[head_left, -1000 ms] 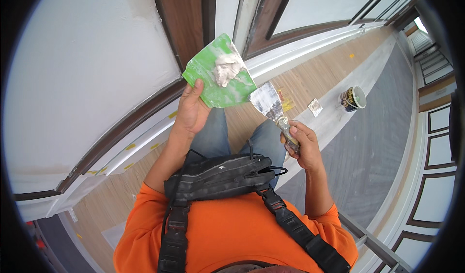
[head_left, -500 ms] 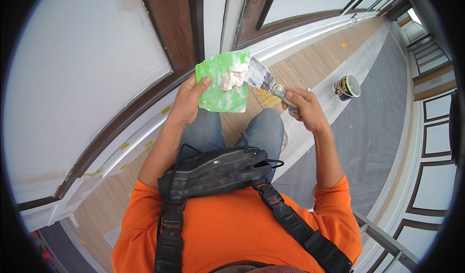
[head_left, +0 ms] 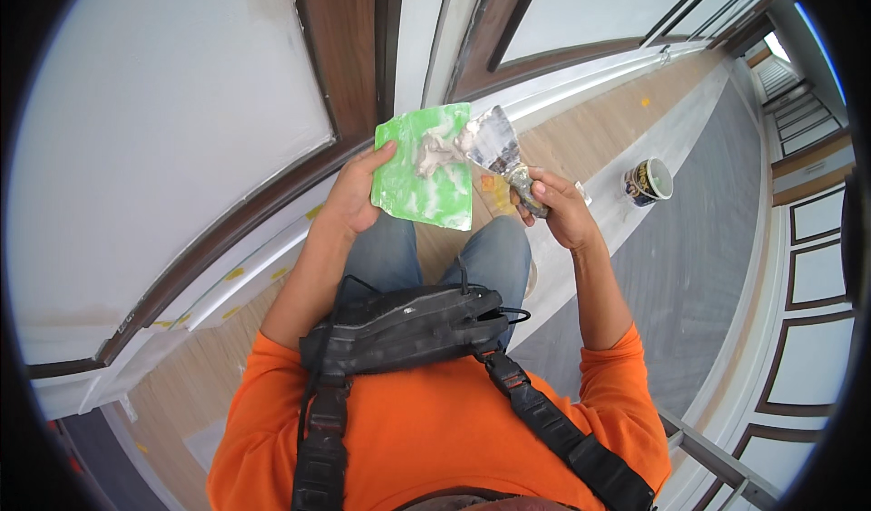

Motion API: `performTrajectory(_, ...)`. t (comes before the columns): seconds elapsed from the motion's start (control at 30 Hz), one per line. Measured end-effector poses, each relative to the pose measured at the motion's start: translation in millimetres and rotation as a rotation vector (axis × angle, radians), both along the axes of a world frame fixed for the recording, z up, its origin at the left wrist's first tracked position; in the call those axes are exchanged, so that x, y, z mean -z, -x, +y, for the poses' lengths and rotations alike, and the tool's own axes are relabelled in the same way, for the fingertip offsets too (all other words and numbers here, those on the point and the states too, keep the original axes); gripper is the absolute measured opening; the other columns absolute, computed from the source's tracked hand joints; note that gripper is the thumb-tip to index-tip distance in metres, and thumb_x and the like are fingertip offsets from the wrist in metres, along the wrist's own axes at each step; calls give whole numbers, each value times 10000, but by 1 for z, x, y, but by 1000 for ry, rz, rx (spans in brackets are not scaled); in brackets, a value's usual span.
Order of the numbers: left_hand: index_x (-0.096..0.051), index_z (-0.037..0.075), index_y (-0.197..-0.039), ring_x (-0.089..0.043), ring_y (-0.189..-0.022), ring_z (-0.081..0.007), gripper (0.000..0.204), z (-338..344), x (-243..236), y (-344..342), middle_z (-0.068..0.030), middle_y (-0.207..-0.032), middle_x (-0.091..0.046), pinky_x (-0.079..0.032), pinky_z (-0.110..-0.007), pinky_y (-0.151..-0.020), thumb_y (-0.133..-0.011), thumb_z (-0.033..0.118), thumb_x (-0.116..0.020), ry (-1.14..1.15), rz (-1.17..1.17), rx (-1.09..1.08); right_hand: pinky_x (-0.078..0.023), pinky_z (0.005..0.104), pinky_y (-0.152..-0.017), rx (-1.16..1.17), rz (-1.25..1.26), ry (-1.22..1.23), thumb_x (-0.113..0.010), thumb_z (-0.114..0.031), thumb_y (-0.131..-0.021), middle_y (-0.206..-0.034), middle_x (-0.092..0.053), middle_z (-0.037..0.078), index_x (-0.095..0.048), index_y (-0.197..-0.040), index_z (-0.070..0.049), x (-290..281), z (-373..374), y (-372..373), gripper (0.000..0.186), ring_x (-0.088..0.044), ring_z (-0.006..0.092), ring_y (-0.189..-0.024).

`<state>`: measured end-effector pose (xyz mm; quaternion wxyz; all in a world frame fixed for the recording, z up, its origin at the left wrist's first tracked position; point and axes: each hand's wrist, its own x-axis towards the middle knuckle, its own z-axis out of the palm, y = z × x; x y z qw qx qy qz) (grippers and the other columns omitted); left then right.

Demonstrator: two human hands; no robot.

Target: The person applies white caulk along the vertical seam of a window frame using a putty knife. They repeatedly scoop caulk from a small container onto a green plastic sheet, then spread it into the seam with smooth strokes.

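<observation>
My left hand [head_left: 361,184] grips the left edge of a flexible green plastic sheet [head_left: 425,204], its thumb on top. White smears cover the sheet, and a lump of off-white putty [head_left: 435,153] sits near its middle. In my right hand [head_left: 561,204] is a putty knife [head_left: 495,144], fingers wrapped round its stained handle. The wide metal blade is coated with putty and carries a small dab at its left corner. That corner is at the right edge of the sheet; whether it touches cannot be made out.
A small bucket [head_left: 648,183] stands on the pale strip of floor to the right. White wall panels with brown trim [head_left: 349,67] rise close ahead and left. A metal frame, perhaps a ladder [head_left: 717,461], lies at lower right. A black pouch [head_left: 408,330] hangs at my waist.
The putty knife has turned more upright and drawn right, off the middle of the sheet. Some putty has gone onto the blade, leaving a smaller lump. The sheet sits slightly lower in view.
</observation>
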<state>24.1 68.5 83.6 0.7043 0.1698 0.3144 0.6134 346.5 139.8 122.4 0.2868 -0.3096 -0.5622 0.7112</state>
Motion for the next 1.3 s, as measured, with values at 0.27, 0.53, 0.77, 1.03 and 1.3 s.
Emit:
performTrajectory(0.27, -539, -12, -1361, -645, -1170, -271, 433, 9, -21, -6, -153, -1290, -646, -508, -423, -1036, -1021, 256, -564, -24, -64, 42, -492, 299, -849, 294, -136, -923, -626, -142, -977, -1120, -639, 99, -625, -1292, 7, -77, 16, 10, 349, -594, 180, -1001)
performTrajectory(0.53, -527, -9, -1378, -631, -1189, -274, 444, 8, -21, -5, -147, -1313, -629, -505, -429, -1038, -1023, 254, -564, -13, -33, 64, -517, 365, -837, 685, -235, -1699, -701, 20, -844, -1115, -585, 151, -621, -1343, -122, -161, 99, 40, 525, -603, 293, -980)
performTrajectory(0.77, -525, -14, -1373, -628, -1191, -282, 439, -6, -8, -6, -151, -1308, -627, -506, -432, -1037, -1024, 248, -567, 39, -53, 49, -524, 375, -794, 805, -310, -2040, -742, -42, -831, -1077, -584, 72, -630, -1339, -243, -209, 171, 57, 558, -597, 259, -928)
performTrajectory(1.03, -505, -24, -1398, -626, -1193, -289, 461, -14, 15, -3, -161, -1326, -617, -506, -427, -1035, -1024, 238, -563, 101, -36, 35, -527, 352, -773, 918, -511, -2172, -725, -73, -856, -1052, -605, 44, -633, -1353, -272, -221, 191, 40, 543, -619, 221, -883)
performTrajectory(1.3, -472, -21, -1428, -612, -1219, -309, 502, -29, 74, -3, -180, -1357, -600, -484, -448, -1067, -1017, 250, -565, 167, -61, 1, -563, 351, -702, 883, -343, -1679, -737, -93, -873, -1081, -597, 97, -615, -1379, -167, -191, 125, 51, 526, -649, 230, -866)
